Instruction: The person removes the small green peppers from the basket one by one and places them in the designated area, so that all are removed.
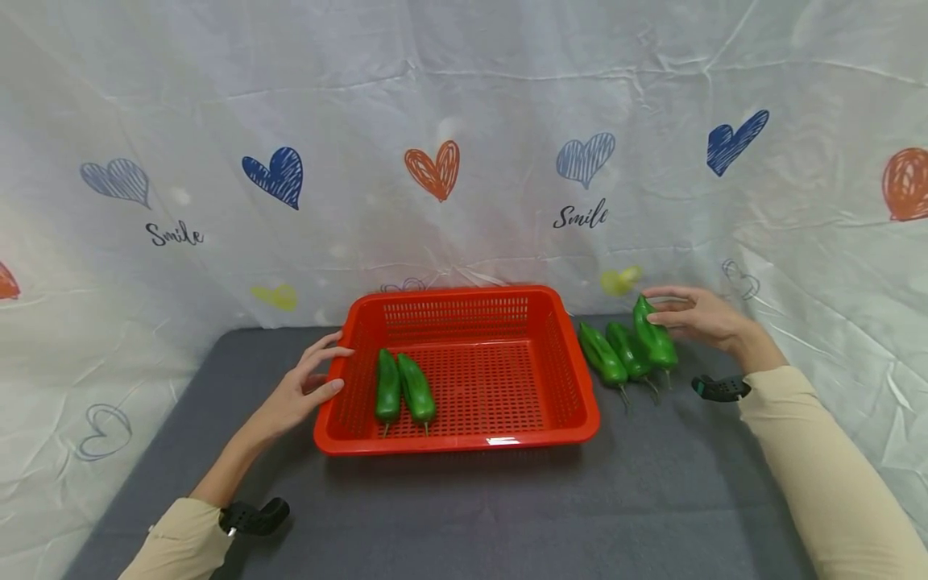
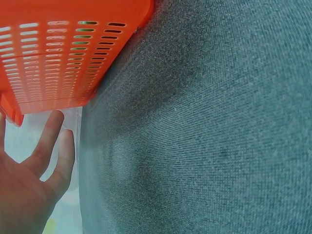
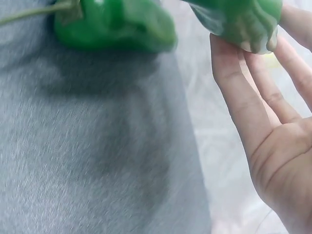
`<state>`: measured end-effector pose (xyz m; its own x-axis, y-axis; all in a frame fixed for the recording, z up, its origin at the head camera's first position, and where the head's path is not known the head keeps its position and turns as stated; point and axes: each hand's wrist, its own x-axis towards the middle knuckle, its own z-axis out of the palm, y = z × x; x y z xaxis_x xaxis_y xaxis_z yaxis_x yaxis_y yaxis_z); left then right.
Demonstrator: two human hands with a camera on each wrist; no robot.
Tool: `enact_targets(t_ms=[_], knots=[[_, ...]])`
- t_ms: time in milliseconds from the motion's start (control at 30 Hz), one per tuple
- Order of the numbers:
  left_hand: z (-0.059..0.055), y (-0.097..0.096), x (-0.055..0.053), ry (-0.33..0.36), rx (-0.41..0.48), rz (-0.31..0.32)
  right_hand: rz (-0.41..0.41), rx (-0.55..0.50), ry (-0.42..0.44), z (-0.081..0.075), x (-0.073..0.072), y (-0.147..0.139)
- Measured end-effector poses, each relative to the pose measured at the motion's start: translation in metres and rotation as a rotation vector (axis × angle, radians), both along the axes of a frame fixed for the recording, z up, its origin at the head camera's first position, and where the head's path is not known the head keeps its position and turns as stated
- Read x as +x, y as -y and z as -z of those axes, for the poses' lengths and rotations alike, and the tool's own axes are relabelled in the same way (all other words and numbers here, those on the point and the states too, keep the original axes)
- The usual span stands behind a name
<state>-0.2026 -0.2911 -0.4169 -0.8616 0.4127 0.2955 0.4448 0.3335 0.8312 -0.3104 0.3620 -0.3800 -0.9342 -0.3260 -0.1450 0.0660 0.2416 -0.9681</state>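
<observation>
My right hand (image 1: 692, 314) pinches the tip end of a long green pepper (image 1: 654, 337); in the right wrist view this pepper (image 3: 239, 22) sits at the fingertips, raised at its tip. Two more green peppers (image 1: 603, 354) (image 1: 627, 351) lie just to its left on the table. At the left side of the red plastic basket (image 1: 464, 441), my left hand (image 1: 300, 391) rests with fingers spread and touching the rim. The left wrist view shows two outstretched fingers of that hand (image 2: 24, 190) beside the slotted basket wall (image 2: 63, 58). Inside the basket, two green peppers (image 1: 387, 391) (image 1: 416, 388) lie side by side.
A grey cloth (image 1: 464, 524) covers the table. Behind it hangs a white sheet (image 1: 493, 105) printed with hearts and the word Smile. Each wrist carries a black strap device, one on the left (image 1: 254, 517) and one on the right (image 1: 720, 388).
</observation>
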Motion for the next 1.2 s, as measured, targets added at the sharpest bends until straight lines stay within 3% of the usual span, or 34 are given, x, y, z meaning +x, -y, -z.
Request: enact_targets(t_ms=[267, 467, 900, 1200], knots=[[-0.001, 0.000, 0.001, 0.003, -0.041, -0.032, 0.000, 0.100, 0.025, 0.012, -0.003, -0.010], [0.000, 0.001, 0.000, 0.022, -0.034, -0.023, 0.008, 0.134, 0.035, 0.024, -0.004, -0.014], [0.001, 0.001, -0.001, 0.012, -0.038, -0.024, 0.030, 0.147, 0.075, 0.040, -0.007, -0.016], [0.001, 0.002, -0.001, 0.022, -0.041, -0.035, 0.039, 0.171, 0.061, 0.042, -0.005, -0.014]])
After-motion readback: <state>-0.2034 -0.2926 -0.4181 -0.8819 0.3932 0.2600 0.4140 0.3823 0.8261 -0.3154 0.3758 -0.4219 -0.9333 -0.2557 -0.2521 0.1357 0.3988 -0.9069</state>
